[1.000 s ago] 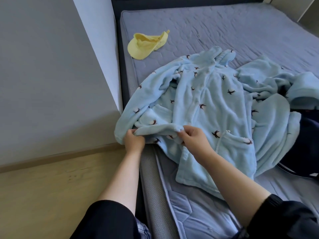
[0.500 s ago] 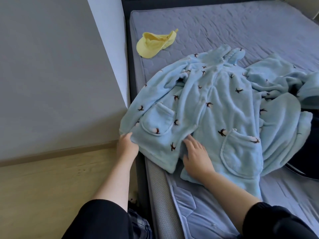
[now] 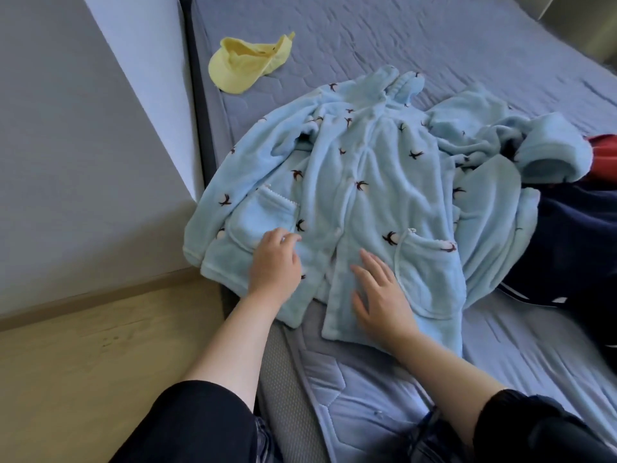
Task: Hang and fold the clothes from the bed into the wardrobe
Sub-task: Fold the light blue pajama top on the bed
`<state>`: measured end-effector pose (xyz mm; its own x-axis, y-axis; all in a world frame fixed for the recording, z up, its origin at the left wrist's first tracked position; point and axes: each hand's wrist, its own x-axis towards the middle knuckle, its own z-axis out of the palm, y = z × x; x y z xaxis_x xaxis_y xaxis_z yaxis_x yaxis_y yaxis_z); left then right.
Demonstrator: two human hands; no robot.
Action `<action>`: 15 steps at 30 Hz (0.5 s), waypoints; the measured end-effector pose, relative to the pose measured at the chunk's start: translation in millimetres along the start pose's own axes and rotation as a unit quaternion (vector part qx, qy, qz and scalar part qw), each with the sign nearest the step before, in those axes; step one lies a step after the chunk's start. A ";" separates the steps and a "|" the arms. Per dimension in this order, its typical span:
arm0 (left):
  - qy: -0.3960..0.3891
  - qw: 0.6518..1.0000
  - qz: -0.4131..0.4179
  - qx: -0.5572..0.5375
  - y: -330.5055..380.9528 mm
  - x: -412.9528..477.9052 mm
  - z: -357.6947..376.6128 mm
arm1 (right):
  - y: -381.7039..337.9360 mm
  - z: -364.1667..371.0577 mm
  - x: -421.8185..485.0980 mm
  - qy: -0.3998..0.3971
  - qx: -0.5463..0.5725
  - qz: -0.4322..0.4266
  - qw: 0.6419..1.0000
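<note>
A light blue fleece pyjama top (image 3: 374,182) with small dark bird prints lies front-up on the grey bed (image 3: 434,41), its two front pockets showing. My left hand (image 3: 275,262) rests on the left front panel beside the left pocket, fingers loosely bent. My right hand (image 3: 380,295) lies flat with straight fingers on the right front panel near the hem. A second light blue fleece piece (image 3: 521,152) is bunched to the right. A yellow cap (image 3: 247,65) lies upside down at the far left of the bed.
Dark navy clothing (image 3: 574,248) and a bit of red fabric (image 3: 604,152) sit at the bed's right side. A grey wall panel (image 3: 83,162) stands left of the bed above a wooden floor (image 3: 100,369). The top's hem overhangs the mattress edge (image 3: 283,369).
The folded-over left hem has been released and spread flat, showing the left pocket. Both hands moved from pinching the hem to resting on the front panels.
</note>
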<state>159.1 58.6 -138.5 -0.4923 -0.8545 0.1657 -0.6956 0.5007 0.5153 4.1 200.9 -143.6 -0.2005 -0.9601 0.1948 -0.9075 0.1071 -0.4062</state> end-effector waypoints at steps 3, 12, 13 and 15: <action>-0.179 0.981 -0.054 -0.043 42.9 -1.5 27.4 | 20.8 -16.8 -24.5 0.128 -0.012 0.158 0.979; -0.169 0.860 -0.362 -0.318 62.5 -8.2 43.8 | 47.0 -47.7 -46.4 0.102 0.352 0.497 0.787; -0.128 0.862 -0.359 -0.334 58.0 -8.2 39.8 | 44.2 -50.4 -45.8 0.115 0.318 0.476 0.812; -0.046 0.895 -0.333 -0.295 51.3 -11.9 30.2 | 37.6 -53.8 -44.3 0.137 0.228 0.427 0.864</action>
<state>113.4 98.6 -139.4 -0.1322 -0.9074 -0.3989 -0.4671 -0.2979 0.8325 -41.0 261.3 -119.4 -0.8615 -0.4779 -0.1713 -0.1579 0.5729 -0.8043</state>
